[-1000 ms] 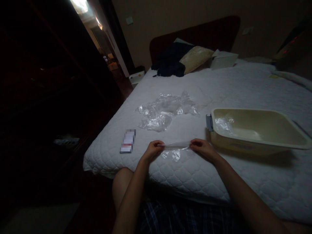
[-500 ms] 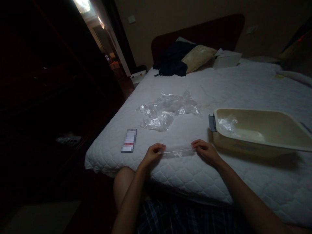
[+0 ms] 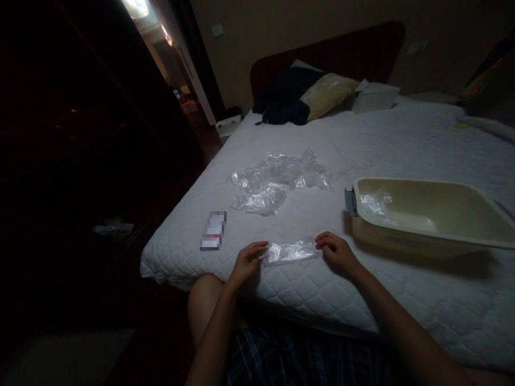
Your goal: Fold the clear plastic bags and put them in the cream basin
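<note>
A clear plastic bag [image 3: 293,252], folded into a narrow strip, stretches between my two hands just above or on the bed's near edge. My left hand [image 3: 250,260] is closed on its left end, fingers pointing right. At the opposite end, my right hand [image 3: 336,252] pinches the plastic between thumb and fingers. Beyond them lies a spread of crumpled clear plastic bags [image 3: 261,199] on the white quilted bed cover [image 3: 314,289]. To the right stands a cream plastic bin [image 3: 426,241] with a grey handle clip and some clear plastic inside.
A phone-like pixelated object [image 3: 213,230] lies left of my hands. Dark cloth [image 3: 285,96], a beige pillow [image 3: 330,94] and a white box [image 3: 376,97] rest by the headboard [image 3: 338,56]. The bed's left edge drops to a dark floor.
The plastic strip has tilted, and its broad shiny face now shows instead of a thin edge. Both hands have shifted only slightly, with the left fingers straighter.
</note>
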Demonstrator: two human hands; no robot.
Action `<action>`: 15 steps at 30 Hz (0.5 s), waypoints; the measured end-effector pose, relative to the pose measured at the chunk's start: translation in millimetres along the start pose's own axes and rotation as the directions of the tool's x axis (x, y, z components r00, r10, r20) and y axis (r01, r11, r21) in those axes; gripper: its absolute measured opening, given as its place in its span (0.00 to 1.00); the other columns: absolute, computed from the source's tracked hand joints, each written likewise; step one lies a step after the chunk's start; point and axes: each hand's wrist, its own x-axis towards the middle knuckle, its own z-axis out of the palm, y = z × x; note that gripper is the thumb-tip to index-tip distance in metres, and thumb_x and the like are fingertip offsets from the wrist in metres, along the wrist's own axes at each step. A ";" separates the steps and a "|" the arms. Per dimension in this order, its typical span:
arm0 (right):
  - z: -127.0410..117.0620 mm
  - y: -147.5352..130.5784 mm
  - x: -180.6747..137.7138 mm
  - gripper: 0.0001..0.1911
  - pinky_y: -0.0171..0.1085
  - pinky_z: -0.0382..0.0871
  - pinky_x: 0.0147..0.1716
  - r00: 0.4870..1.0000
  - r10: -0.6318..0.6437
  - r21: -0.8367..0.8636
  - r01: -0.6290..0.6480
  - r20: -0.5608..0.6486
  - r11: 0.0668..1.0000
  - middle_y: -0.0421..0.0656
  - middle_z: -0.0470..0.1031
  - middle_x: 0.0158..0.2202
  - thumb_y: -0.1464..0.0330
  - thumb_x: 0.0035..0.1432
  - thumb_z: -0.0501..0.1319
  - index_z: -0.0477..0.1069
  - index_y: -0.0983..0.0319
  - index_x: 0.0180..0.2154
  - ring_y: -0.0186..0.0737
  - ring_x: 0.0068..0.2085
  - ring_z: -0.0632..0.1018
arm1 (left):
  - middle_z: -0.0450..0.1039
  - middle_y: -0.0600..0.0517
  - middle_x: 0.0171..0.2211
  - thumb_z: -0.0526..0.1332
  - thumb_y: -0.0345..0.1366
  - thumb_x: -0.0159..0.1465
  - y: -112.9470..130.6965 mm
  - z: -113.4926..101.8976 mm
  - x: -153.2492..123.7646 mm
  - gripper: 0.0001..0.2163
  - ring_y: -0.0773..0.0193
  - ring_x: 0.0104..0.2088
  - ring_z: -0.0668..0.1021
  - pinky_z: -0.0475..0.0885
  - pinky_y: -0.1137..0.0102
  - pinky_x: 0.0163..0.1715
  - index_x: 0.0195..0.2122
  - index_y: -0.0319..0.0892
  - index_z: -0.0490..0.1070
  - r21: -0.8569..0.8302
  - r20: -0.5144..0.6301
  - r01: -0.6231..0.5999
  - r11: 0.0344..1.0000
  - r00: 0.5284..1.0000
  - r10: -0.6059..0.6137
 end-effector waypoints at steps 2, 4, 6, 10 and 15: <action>-0.3 0.4 0.4 0.10 0.37 0.63 0.33 1.000 -0.005 -0.001 0.005 -0.008 1.000 0.43 0.70 0.31 0.77 0.43 0.51 0.69 0.61 0.23 0.39 0.33 0.71 | 0.73 0.48 0.40 0.55 0.27 0.50 2.2 1.1 -3.3 0.10 0.59 0.43 0.72 0.66 0.63 0.44 0.30 0.42 0.73 -0.140 -0.151 0.083 0.987 0.983 -0.105; -1.2 0.5 1.1 0.10 0.37 0.64 0.34 0.999 -0.007 0.007 0.007 -0.037 1.000 0.43 0.70 0.31 0.77 0.44 0.51 0.69 0.61 0.23 0.39 0.34 0.71 | 0.73 0.48 0.38 0.57 0.29 0.50 3.9 3.0 -6.2 0.07 0.59 0.42 0.73 0.68 0.64 0.42 0.29 0.41 0.72 -0.310 -0.264 0.134 0.941 0.939 -0.221; -2.4 0.3 1.9 0.09 0.38 0.64 0.35 0.995 -0.006 0.005 0.007 -0.102 1.000 0.43 0.70 0.31 0.76 0.46 0.52 0.69 0.61 0.25 0.40 0.35 0.71 | 0.73 0.49 0.36 0.58 0.32 0.51 5.2 5.5 -7.8 0.08 0.61 0.38 0.74 0.69 0.66 0.38 0.33 0.41 0.71 -0.405 -0.305 0.186 0.895 0.895 -0.324; -2.7 0.0 3.0 0.05 0.39 0.65 0.35 0.969 0.064 -0.068 -0.083 -0.240 0.994 0.44 0.70 0.31 0.68 0.50 0.55 0.69 0.61 0.29 0.41 0.34 0.71 | 0.71 0.49 0.33 0.61 0.39 0.52 3.4 12.6 -5.4 0.12 0.63 0.33 0.74 0.68 0.69 0.33 0.36 0.41 0.70 -0.161 -0.422 0.306 0.938 0.838 -0.346; 2.7 2.3 2.2 0.12 0.38 0.66 0.33 0.964 0.186 -0.063 -0.201 -0.188 0.978 0.45 0.72 0.33 0.62 0.52 0.55 0.68 0.61 0.36 0.39 0.32 0.72 | 0.70 0.47 0.40 0.59 0.33 0.53 -4.9 21.1 4.0 0.13 0.61 0.40 0.72 0.66 0.66 0.42 0.41 0.41 0.69 0.083 -0.389 0.276 0.958 0.894 -0.224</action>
